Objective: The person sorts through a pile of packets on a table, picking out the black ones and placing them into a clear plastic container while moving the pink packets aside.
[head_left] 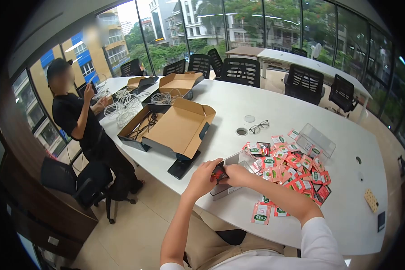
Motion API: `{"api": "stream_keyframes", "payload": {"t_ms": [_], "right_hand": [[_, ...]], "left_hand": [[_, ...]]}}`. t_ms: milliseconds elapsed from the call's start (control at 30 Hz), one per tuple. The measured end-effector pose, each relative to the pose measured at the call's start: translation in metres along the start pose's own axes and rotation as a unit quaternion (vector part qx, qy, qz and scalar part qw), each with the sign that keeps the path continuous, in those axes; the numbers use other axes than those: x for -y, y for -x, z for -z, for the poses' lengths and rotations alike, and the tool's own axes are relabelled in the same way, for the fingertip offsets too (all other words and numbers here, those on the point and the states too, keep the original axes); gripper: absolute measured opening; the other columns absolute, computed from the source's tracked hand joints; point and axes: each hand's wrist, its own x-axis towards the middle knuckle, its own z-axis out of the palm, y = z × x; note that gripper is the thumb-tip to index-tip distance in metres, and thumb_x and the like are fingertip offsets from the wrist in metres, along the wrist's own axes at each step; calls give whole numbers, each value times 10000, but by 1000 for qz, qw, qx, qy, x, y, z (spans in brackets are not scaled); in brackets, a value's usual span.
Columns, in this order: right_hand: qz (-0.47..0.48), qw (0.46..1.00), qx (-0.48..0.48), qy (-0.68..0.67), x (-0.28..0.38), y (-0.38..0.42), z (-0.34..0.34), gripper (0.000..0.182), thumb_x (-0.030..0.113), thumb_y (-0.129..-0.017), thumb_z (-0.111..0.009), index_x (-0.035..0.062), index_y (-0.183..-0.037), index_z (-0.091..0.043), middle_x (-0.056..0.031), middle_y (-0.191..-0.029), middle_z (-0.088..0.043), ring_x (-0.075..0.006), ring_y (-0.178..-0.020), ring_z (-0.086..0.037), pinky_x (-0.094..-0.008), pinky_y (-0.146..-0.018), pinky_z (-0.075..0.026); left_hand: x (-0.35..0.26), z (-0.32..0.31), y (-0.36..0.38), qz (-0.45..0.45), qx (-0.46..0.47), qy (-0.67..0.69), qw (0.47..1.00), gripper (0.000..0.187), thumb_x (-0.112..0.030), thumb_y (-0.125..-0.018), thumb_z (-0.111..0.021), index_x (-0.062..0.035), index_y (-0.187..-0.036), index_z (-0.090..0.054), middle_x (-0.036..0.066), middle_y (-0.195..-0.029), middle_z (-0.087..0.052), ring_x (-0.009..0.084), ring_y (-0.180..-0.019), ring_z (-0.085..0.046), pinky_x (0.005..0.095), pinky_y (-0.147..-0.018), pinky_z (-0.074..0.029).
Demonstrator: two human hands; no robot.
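My left hand is closed around dark red and black sachets. My right hand pinches the same sachets from the other side; how many there are cannot be made out. Both hands are just above a grey box at the table's near edge, partly hidden by my right hand and forearm. To the right spreads a loose pile of red and pink Cozy sachets, a few of them black. My right forearm reaches across the near side of the pile.
A black phone lies left of my hands. Beyond are open cardboard boxes with cables, glasses and a clear plastic container. A person stands at the left. A yellow object lies far right.
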Motion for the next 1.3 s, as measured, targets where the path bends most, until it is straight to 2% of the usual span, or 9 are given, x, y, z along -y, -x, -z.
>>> {"api": "stream_keyframes", "payload": {"t_ms": [200, 300, 400, 600, 700, 833, 1033, 1133, 1300], "right_hand": [[-10, 984, -37, 172, -4, -15, -24, 680, 616, -818, -667, 15, -1134, -645, -185, -1017, -705, -364, -952, -691, -436, -882, -543], [-30, 973, -10, 228, 4, -15, -24, 730, 680, -812, -627, 38, -1159, -647, -173, -1061, -706, -333, -979, -697, -431, -886, -548], [-85, 981, 51, 169, 21, -16, -5, 725, 683, -775, -668, 37, -1106, -678, -183, -1021, -714, -336, -965, -704, -436, -852, -560], [-69, 993, -34, 94, 22, -10, -6, 598, 574, -727, -772, 11, -923, -721, -203, -897, -717, -365, -866, -715, -455, -790, -575], [-89, 992, -37, 79, 21, -14, -7, 586, 532, -685, -826, 24, -957, -722, -188, -979, -715, -350, -943, -708, -439, -829, -572], [-93, 993, -46, 64, 18, -14, -12, 476, 437, -710, -815, 22, -923, -724, -197, -937, -718, -367, -902, -709, -447, -814, -573], [-27, 999, 6, -29, 7, 4, 6, 460, 441, -770, -773, 7, -916, -735, -150, -823, -728, -339, -799, -716, -416, -750, -568], [56, 987, 57, -141, 4, 18, 10, 463, 419, -819, -753, -11, -986, -723, -176, -890, -726, -335, -852, -708, -406, -779, -558], [217, 969, 93, -68, -1, 18, -4, 539, 406, -813, -762, -38, -1094, -644, -210, -1101, -643, -362, -1037, -628, -416, -893, -508]], "left_hand": [[11, -5, -1, -22, 7, -117, 993, 809, 56, -656, -654, -126, -1424, -476, 137, -1207, -578, 358, -1133, -490, 441, -989, -437], [13, -5, -2, -8, 16, -126, 992, 868, 32, -640, -674, -125, -1459, -433, 134, -1232, -552, 359, -1136, -475, 449, -1032, -386], [17, -5, 0, -21, -4, -76, 997, 884, 22, -643, -681, -112, -1474, -412, 143, -1238, -540, 358, -1132, -471, 438, -1035, -386], [23, -3, 10, -13, -51, -11, 999, 884, 8, -656, -679, -85, -1485, -388, 182, -1289, -518, 381, -1165, -460, 453, -1057, -362], [28, -10, 12, -16, -54, 15, 998, 949, -22, -650, -715, -90, -1517, -335, 162, -1299, -510, 359, -1205, -441, 421, -1079, -352], [38, -23, 12, -8, -89, 52, 995, 965, -13, -665, -694, -86, -1535, -284, 162, -1328, -482, 343, -1211, -452, 419, -1088, -356], [43, -37, 23, 57, -153, 130, 978, 1060, -14, -683, -714, -100, -1577, -151, 174, -1362, -446, 303, -1237, -472, 403, -1100, -364], [48, -37, 27, 63, -153, 174, 971, 1112, -59, -688, -741, -90, -1584, -84, 202, -1365, -453, 316, -1256, -465, 410, -1082, -385], [51, -49, 28, 104, -146, 303, 936, 1103, 27, -703, -684, -145, -1593, -56, 167, -1356, -456, 265, -1214, -520, 364, -1044, -433]]}}
